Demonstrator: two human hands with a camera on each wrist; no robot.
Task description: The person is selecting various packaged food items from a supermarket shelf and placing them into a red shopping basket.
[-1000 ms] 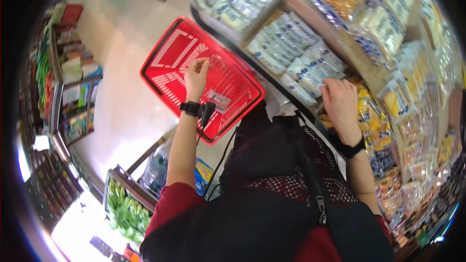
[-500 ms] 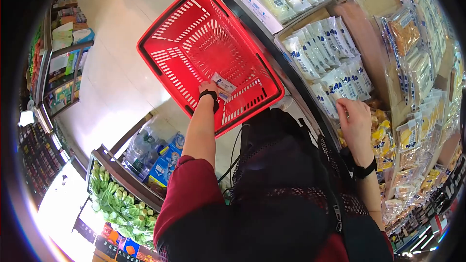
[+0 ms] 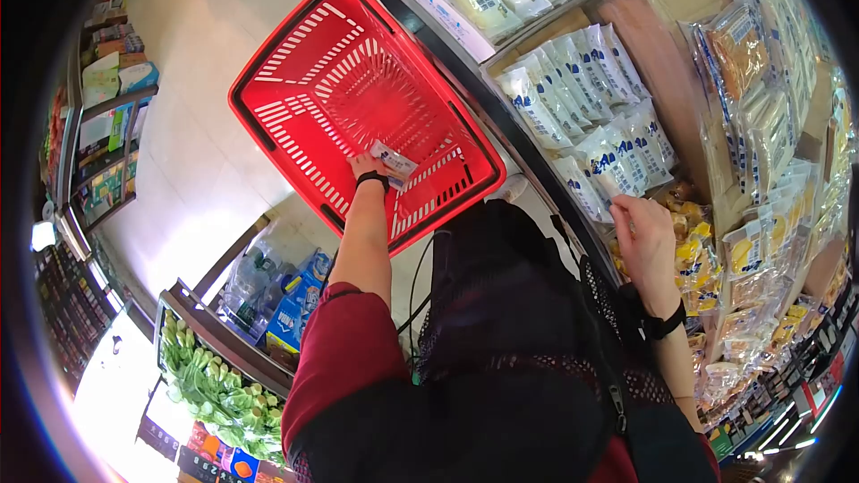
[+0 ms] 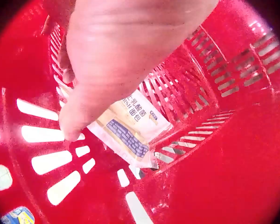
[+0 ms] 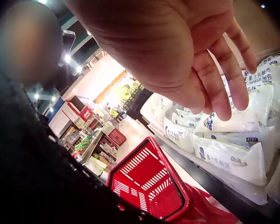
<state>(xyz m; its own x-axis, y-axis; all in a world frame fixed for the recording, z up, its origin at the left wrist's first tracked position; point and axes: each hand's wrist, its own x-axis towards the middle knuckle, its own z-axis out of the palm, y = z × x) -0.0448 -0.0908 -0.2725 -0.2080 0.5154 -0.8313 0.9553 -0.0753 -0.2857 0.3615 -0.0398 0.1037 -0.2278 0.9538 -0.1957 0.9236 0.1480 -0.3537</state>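
Down inside the red basket (image 3: 295, 147) is my left hand (image 3: 369, 168), its fingers extended beside a small white and tan bread packet (image 3: 394, 161). The left wrist view shows the thumb of my left hand (image 4: 116, 51) straight at the edge of the packet (image 4: 130, 126), which lies low in the basket; whether they touch I cannot tell. My right hand (image 3: 649, 241) hovers at the near end of the white bread packs (image 3: 617, 161), fingers loosely bent. From the right wrist view, nothing is held in my right hand (image 5: 177, 56), just above the packs (image 5: 228, 158).
The display's dark edge (image 3: 537, 165) runs along the basket's right side. Yellow packets (image 3: 693, 250) lie beyond my right hand. Leafy greens (image 3: 215, 384) and a blue box (image 3: 291, 313) stand at the lower left, with pale floor (image 3: 192, 125) left of the basket.
From above the basket, my left hand has gone down into it beside the packet, and its curled fingers have straightened. My right hand stays close to the packs. The head view has shifted.
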